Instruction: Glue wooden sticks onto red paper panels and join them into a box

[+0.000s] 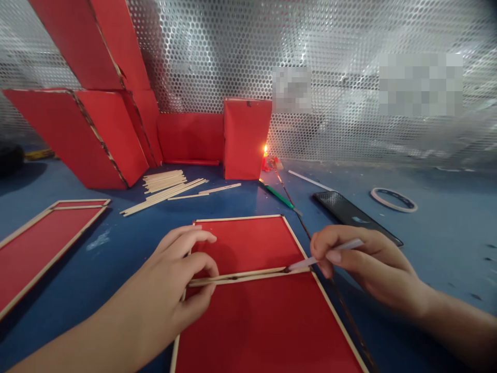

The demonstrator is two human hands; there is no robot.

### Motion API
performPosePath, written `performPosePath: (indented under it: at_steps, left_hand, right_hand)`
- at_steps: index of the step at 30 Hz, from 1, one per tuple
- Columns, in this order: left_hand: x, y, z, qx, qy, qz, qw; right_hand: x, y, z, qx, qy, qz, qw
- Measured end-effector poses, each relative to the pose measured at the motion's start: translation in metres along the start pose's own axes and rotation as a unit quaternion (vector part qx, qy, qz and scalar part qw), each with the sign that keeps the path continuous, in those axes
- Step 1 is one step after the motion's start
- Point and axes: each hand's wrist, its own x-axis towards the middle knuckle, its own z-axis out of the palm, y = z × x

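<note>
A red panel [264, 321] edged with thin wooden sticks lies on the blue table in front of me. Two wooden strips [252, 274] run side by side across it, with dark smears between them. My left hand [186, 274] pinches the strips' left end between thumb and fingers. In my right hand [361, 259] is a translucent whitish glue stick [305, 264], held at a slant. Its darkened tip touches the strips near their right end.
Red box shapes [104, 134] stand behind, near a pile of wooden sticks [165, 186]. A lit candle [265, 160] burns beside them. Around lie a green-handled tool [280, 195], a phone [355, 215], a tape roll [394, 200] and another framed red panel [42, 248].
</note>
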Motion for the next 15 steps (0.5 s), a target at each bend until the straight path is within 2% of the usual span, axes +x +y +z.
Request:
performPosePath:
  at_steps: [15]
  left_hand:
    - [0.000,-0.002,0.001,0.003,-0.001,0.003,1.000]
  right_hand:
    - [-0.002,0.010,-0.006,-0.038,-0.011,-0.046,0.998]
